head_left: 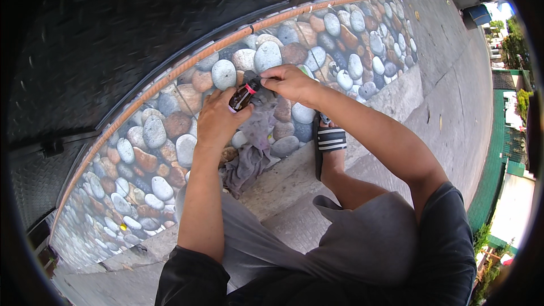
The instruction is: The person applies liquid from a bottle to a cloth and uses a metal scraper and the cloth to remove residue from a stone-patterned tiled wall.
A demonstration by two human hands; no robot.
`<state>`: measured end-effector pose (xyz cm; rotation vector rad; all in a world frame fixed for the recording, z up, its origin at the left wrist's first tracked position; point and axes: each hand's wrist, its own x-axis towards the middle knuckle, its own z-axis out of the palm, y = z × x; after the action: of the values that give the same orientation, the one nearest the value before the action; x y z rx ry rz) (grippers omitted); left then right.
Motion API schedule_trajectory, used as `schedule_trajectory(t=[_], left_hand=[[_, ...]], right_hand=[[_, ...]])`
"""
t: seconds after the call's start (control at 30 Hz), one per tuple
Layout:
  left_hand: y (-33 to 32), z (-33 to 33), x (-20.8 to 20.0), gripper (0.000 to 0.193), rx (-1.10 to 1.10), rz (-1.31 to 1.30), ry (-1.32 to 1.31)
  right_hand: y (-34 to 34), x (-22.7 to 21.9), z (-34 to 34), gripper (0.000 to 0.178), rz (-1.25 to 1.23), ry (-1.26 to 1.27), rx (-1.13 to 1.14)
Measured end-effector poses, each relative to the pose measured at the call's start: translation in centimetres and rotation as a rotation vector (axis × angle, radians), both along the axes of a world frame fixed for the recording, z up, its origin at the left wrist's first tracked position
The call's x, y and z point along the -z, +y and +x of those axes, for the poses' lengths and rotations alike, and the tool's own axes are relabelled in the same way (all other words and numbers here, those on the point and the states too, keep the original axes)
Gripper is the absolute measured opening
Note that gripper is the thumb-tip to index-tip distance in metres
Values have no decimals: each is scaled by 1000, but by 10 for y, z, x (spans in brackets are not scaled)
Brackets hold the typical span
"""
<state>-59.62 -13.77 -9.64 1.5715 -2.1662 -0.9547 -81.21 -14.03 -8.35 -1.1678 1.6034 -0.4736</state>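
Observation:
A small dark bottle (242,98) with a pinkish-red band and a black cap (253,81) is tilted in front of me. My left hand (217,114) is closed around its body, the thumb across the lower end. Beside the cap, my right hand (292,84) has thumb and forefinger pinched together at its edge. Exactly how the fingertips grip the cap is hard to make out. Just under both hands, a crumpled grey cloth (249,165) and a paler, thin crumpled piece (259,126) lie on the pebble-patterned sheet (185,150).
An orange-brown pipe-like strip (190,61) edges the pebble sheet, beneath a dark metal panel (130,28). My foot in a black sandal with white stripes (331,139) rests on the concrete. Farther right are a grey pavement (453,85), a blue container (477,15) and a green fence (494,141).

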Motion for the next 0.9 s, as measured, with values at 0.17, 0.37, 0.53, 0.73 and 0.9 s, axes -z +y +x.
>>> schedule_trajectory(t=[0.17, 0.37, 0.53, 0.73, 0.9], left_hand=[[-4, 1, 2, 48, 35, 57, -59], [-4, 2, 0, 48, 51, 52, -77], [-4, 2, -3, 48, 52, 67, -102], [-3, 3, -6, 48, 46, 70, -102], [-3, 2, -10, 47, 46, 63, -112]], right_hand=[[0, 3, 0, 35, -1, 1, 1], [-1, 16, -2, 36, 15, -52, 10], [-1, 19, -2, 36, 40, -87, 20], [-1, 23, -1, 35, 46, -108, 39], [-2, 22, -1, 34, 55, -103, 33]])
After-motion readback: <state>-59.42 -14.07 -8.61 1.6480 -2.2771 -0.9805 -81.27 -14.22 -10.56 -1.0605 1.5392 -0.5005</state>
